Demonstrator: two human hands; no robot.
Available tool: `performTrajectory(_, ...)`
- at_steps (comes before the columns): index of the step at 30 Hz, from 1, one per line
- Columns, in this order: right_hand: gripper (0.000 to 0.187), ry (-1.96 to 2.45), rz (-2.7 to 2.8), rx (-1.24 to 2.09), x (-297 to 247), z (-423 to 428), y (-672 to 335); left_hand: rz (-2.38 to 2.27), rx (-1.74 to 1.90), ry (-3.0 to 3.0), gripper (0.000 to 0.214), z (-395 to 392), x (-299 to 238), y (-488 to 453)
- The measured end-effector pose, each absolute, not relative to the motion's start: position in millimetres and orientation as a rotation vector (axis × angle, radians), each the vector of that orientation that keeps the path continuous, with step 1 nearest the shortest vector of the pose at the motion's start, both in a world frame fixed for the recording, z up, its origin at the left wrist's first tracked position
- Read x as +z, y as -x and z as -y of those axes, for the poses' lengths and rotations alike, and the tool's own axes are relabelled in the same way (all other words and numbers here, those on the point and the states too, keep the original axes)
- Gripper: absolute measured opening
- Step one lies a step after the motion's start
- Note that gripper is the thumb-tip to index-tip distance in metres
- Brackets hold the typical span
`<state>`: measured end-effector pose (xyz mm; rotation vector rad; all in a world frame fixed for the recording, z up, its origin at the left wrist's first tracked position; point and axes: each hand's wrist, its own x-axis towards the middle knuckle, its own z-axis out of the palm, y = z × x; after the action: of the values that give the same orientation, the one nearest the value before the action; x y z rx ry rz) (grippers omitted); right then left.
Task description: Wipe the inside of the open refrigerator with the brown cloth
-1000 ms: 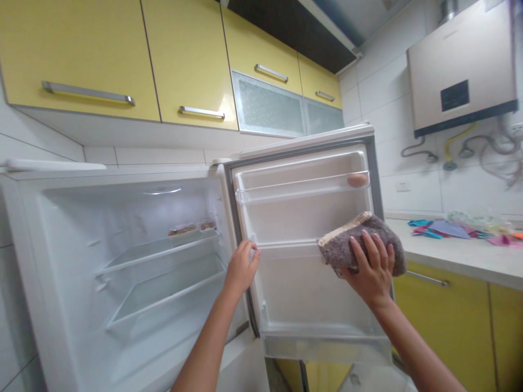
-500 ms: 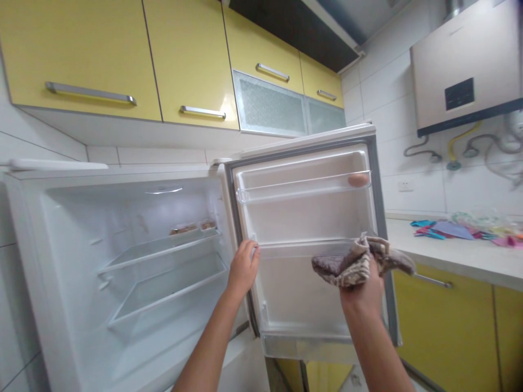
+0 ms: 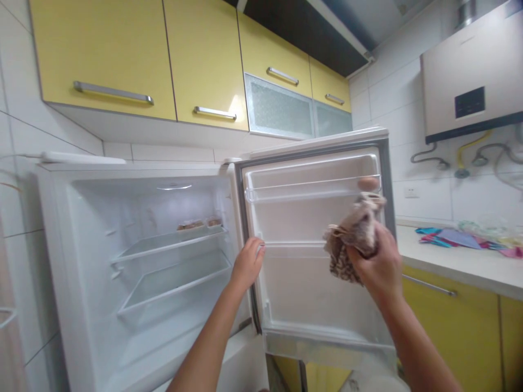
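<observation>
My right hand [image 3: 382,267] is closed around a crumpled brown-and-cream patterned cloth [image 3: 353,234], slightly blurred, in front of the inner side of the open fridge door [image 3: 298,296]. The cloth is just below an egg [image 3: 368,183] that sits at the right end of the upper door shelf [image 3: 302,190]. My left hand [image 3: 248,262] has its fingers curled on the left end of the middle door shelf [image 3: 292,249], near the hinge side. The fingertips are partly hidden there.
Inside the fridge, glass shelves [image 3: 175,275] carry small packs of food [image 3: 190,225] at the back. Yellow wall cabinets [image 3: 102,49] hang above. On the right, a counter [image 3: 461,267] holds colourful cloths [image 3: 457,238], below a water heater [image 3: 469,76].
My right hand has turned and gathered the cloth into a bunch, raising it toward the egg. My left hand stays on the shelf end. The view has shifted slightly left.
</observation>
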<state>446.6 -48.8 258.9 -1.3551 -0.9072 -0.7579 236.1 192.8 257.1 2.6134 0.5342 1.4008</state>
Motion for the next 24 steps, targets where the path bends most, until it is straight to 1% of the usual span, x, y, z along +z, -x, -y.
performTrajectory(2,0.047,1.623,1.170,-0.825,282.6,45.8,-459.5,-0.529,1.397,-2.612,0.028,-194.0,257.2,-236.1)
performTrajectory(4,0.036,1.982,1.338,-0.710,307.1,36.2,-468.6,-0.522,1.405,-2.600,0.027,-194.3,257.4,-236.8)
performTrajectory(6,0.033,2.274,1.406,-0.572,331.1,20.6,-473.7,-0.519,1.412,-2.584,0.027,-193.7,257.8,-237.7)
performTrajectory(7,0.032,2.340,1.446,-0.523,342.4,11.0,-474.8,-0.519,1.416,-2.579,0.026,-193.0,258.1,-238.0)
performTrajectory(9,0.030,2.328,1.574,-0.481,361.9,-10.9,-473.2,-0.516,1.421,-2.585,0.026,-191.5,258.6,-238.3)
performTrajectory(12,0.031,2.150,1.815,-0.473,377.9,-46.9,-460.5,-0.536,1.408,-2.617,0.026,-189.8,258.7,-238.2)
performTrajectory(16,0.042,1.948,2.053,-0.414,371.8,-91.2,-432.1,-0.697,1.377,-2.639,0.024,-190.8,257.4,-237.4)
performTrajectory(18,0.040,1.911,2.156,-0.335,364.1,-107.1,-421.3,-0.749,1.361,-2.641,0.024,-192.0,257.2,-236.1)
performTrajectory(20,0.035,1.907,2.243,-0.246,359.3,-116.2,-417.3,-0.761,1.351,-2.648,0.025,-192.5,257.9,-233.7)
performTrajectory(24,0.032,1.945,2.368,-0.093,363.2,-110.7,-429.9,-0.721,1.342,-2.664,0.025,-191.8,261.0,-226.7)
